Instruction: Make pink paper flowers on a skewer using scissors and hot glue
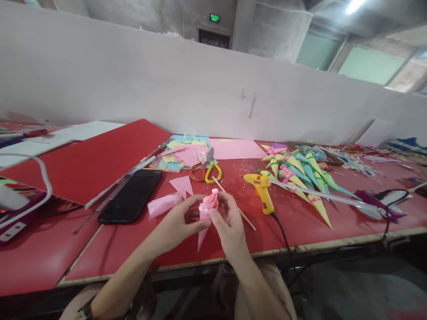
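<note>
A pink paper cone [205,224], its tip pointing down, is held between my two hands above the red table near its front edge. Its top carries a pink swirl and a beaded pink trim around the rim. My left hand [185,218] grips it from the left with thumb and fingers. My right hand [228,222] pinches it from the right, the thumb pressed on the trim. Just left of the hands lie a pink wrapped roll [164,205] and pink paper triangles [182,185]. A thin wooden stick [246,218] runs behind the right hand.
Orange-and-yellow scissors [206,171] rest beyond my hands. A yellow glue gun [264,194] with a trailing cord stands to the right, before a heap of finished colored cones [302,171]. A black phone [131,196] and red board [110,155] are left. A white partition [200,89] rises behind.
</note>
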A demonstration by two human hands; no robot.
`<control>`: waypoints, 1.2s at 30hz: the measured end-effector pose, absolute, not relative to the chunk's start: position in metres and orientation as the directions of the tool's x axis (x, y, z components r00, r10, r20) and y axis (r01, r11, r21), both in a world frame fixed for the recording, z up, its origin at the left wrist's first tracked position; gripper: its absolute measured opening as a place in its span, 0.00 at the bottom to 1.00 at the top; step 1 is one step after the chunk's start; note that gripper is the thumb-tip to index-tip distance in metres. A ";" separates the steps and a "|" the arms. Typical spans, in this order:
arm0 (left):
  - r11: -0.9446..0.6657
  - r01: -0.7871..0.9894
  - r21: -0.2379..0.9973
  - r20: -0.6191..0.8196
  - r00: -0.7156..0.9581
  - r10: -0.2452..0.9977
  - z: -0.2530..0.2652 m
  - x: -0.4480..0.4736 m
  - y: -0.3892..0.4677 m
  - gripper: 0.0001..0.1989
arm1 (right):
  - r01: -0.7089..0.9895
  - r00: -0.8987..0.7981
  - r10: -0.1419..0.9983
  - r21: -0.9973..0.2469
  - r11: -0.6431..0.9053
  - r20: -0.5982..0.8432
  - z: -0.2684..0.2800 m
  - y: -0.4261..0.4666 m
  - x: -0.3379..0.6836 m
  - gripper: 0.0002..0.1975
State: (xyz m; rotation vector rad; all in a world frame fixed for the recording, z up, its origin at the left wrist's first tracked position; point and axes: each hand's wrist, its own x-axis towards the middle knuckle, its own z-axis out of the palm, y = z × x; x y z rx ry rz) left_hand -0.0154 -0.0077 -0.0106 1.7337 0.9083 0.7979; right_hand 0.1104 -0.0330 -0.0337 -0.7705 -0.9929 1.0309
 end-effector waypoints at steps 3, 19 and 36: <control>-0.253 0.239 0.938 0.097 0.518 0.850 -0.008 -0.015 -0.008 0.17 | -0.326 0.167 0.941 -0.885 0.333 0.293 -0.034 -0.033 0.110 0.14; -0.368 0.907 0.205 0.272 0.308 0.912 -0.019 -0.013 -0.001 0.18 | -0.137 0.415 0.892 -0.958 0.254 0.177 -0.047 -0.026 0.115 0.16; -0.577 0.792 0.199 0.203 0.542 0.815 -0.009 -0.086 0.029 0.21 | -0.122 0.352 0.918 -0.964 0.236 0.180 -0.043 -0.029 0.113 0.12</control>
